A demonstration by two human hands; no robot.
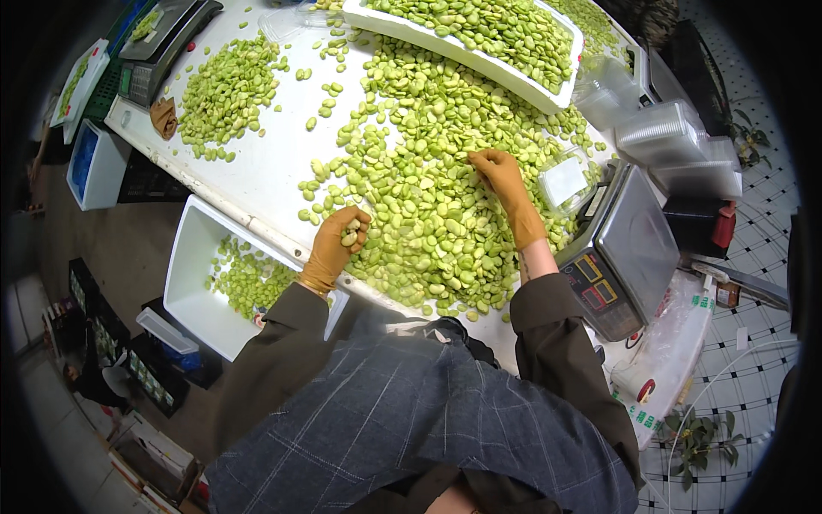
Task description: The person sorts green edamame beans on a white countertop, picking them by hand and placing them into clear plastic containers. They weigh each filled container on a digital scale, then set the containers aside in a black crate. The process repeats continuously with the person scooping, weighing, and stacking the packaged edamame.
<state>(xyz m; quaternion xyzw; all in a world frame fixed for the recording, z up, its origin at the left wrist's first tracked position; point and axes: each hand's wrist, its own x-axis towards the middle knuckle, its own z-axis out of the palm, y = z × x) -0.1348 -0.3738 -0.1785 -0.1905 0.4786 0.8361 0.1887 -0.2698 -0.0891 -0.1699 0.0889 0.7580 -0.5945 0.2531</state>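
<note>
Shelled broad beans (443,218) lie in a wide heap over the white table (289,167). My left hand (337,247), in an orange-brown glove, curls around a few beans at the heap's left edge, near the table's rim. Gloved the same way, my right hand (501,180) reaches onto the heap with thumb and forefinger close together; whether a bean is between them cannot be told. To its right, a clear plastic box (566,181) with a white label leans on the beans.
A foam box (212,289) with beans stands below the table's left edge; another foam tray (449,48) sits on the heap. A digital scale (636,244) and stacked clear containers (668,132) stand right. A second pile (225,90) and another scale (160,54) are upper left.
</note>
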